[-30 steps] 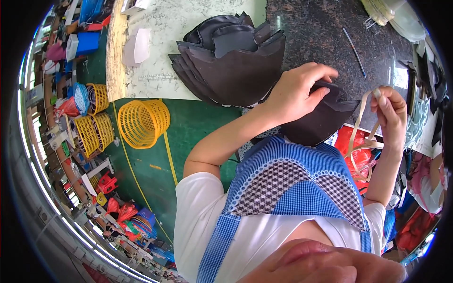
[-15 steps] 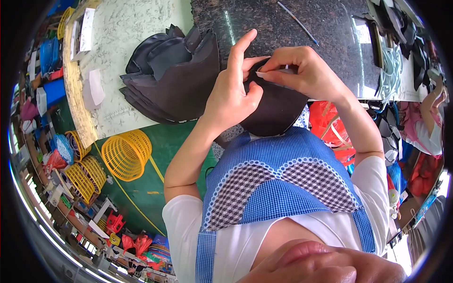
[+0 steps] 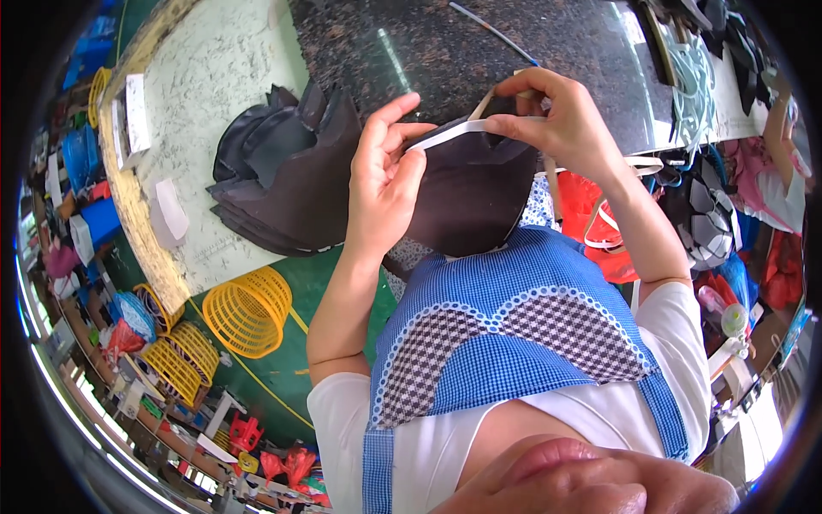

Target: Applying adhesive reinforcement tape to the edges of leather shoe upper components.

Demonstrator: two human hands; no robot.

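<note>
A curved black sheet piece (image 3: 467,197), leather-like, hangs over the table's front edge against my apron. My left hand (image 3: 381,176) grips its upper left edge between thumb and fingers, index finger raised. Along that edge runs a narrow white strip (image 3: 454,134), one end under my left thumb. My right hand (image 3: 561,120) pinches the strip's other end, pulling it taut above the piece. From my right fingers a thin tan strip (image 3: 482,104) slants down to the white one. Left of my hands lies a stack of similar black pieces (image 3: 304,193).
A blue pen-like stick (image 3: 492,32) lies on the dark speckled slab (image 3: 342,38). Pale cords (image 3: 692,94) hang at the right, above a red bag (image 3: 591,218). Yellow baskets (image 3: 248,313) stand on the green floor at left. Another person's arm (image 3: 777,124) shows at far right.
My hands have drawn apart, and a length of white strip now stretches between them. The left hand moved left and down with the black piece. The view has shifted slightly.
</note>
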